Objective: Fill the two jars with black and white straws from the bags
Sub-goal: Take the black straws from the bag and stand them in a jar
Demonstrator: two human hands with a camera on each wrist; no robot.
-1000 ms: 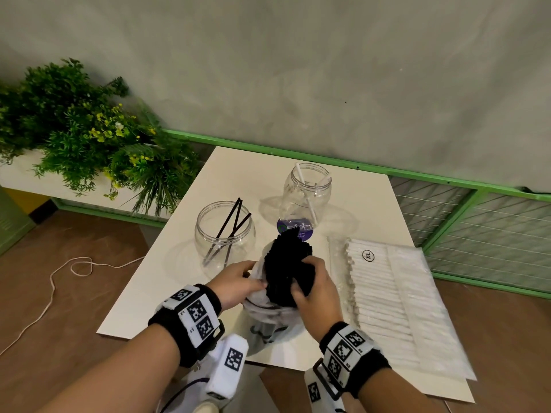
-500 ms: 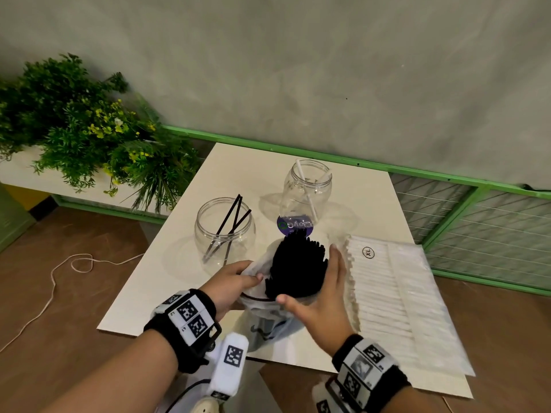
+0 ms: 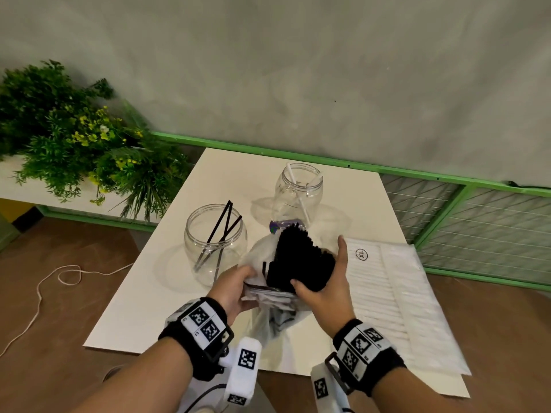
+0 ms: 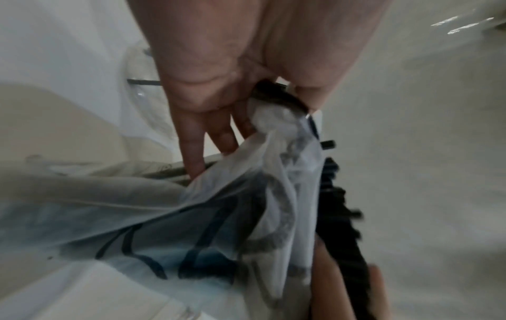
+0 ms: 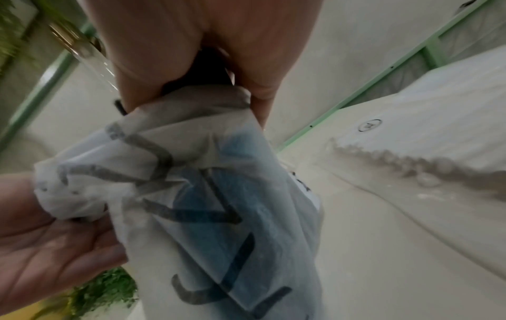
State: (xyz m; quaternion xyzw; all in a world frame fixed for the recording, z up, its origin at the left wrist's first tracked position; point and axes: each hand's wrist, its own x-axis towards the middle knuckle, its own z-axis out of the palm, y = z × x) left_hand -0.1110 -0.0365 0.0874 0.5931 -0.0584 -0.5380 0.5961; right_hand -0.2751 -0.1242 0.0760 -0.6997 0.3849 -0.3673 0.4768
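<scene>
A thick bundle of black straws sticks up out of a clear printed plastic bag at the table's near middle. My left hand grips the bag's crumpled rim on the left. My right hand wraps the bundle from the right, thumb on its front and fingers behind it. The left jar holds three black straws. The far jar holds two white straws. A flat bag of white straws lies to the right, also seen in the right wrist view.
The white table ends just before my wrists. A leafy plant stands off its left side. A green rail and wire fence run behind and to the right. A white cord lies on the brown floor.
My right hand let go of the bundle, opened flat beside it, and now closes round it again lower down. The left hand kept hold of the bag rim.
</scene>
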